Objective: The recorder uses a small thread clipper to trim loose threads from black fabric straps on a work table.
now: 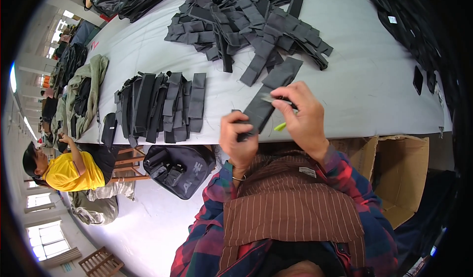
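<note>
My left hand [237,138] is closed on the lower end of a dark grey fabric strip [283,74], near the table's front edge. The strip slants away up and to the right, its far end on the table close to the loose heap. In my right hand [304,118] is a small tool that looks like thread snips [267,98], with a metal tip and a yellow-green part showing below the fingers. Its tip meets the middle of the strip. My fingers cover most of the tool, and the hand is slightly blurred.
A large heap of grey strips [231,18] lies ahead on the white-covered table [359,85]. Left of my hands is a neater row of strips [160,107]. Black items [406,28] lie far right. Below are a black bag [182,171], a cardboard box [401,178] and a seated person [74,168].
</note>
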`<state>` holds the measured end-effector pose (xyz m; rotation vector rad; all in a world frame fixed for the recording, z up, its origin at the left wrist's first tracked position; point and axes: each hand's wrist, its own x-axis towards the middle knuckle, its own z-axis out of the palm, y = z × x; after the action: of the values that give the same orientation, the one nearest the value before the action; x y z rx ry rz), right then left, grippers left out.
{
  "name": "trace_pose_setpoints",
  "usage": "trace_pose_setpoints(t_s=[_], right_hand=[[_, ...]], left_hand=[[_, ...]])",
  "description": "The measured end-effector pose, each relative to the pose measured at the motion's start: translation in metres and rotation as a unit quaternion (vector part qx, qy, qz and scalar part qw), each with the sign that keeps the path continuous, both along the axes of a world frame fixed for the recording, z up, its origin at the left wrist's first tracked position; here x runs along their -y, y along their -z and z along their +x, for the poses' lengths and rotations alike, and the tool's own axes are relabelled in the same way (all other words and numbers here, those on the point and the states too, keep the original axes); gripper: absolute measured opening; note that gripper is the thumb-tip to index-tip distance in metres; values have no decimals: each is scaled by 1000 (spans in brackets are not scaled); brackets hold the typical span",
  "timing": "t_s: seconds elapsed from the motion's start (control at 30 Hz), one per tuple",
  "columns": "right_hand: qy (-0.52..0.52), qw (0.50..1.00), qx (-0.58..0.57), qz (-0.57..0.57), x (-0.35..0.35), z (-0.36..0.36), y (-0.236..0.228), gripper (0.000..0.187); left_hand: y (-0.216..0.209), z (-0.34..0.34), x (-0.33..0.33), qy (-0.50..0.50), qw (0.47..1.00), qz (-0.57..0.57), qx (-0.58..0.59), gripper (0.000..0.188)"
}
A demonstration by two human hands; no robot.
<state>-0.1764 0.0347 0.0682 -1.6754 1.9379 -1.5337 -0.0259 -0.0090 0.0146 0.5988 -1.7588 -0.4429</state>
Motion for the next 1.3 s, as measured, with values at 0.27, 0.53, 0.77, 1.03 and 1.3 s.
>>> trace_pose_setpoints(t_s=[0.27,0.53,0.77,1.03,1.3], right_hand=[[-88,989,111,47,-16,-8,9,26],[-141,982,-6,124,-21,4,23,38],[-153,981,94,80,-20,-5,39,25],[-115,978,159,71,-20,-10,31,8],[-75,920,368,110,-15,-11,62,7]], left_hand=[[16,2,5,161,684,638,-315,16],[12,5,4,208,707,640,-217,21],[19,6,3,210,636,701,-245,29],[18,-1,11,268,675,663,-180,36],[4,-10,5,293,644,671,-222,16]])
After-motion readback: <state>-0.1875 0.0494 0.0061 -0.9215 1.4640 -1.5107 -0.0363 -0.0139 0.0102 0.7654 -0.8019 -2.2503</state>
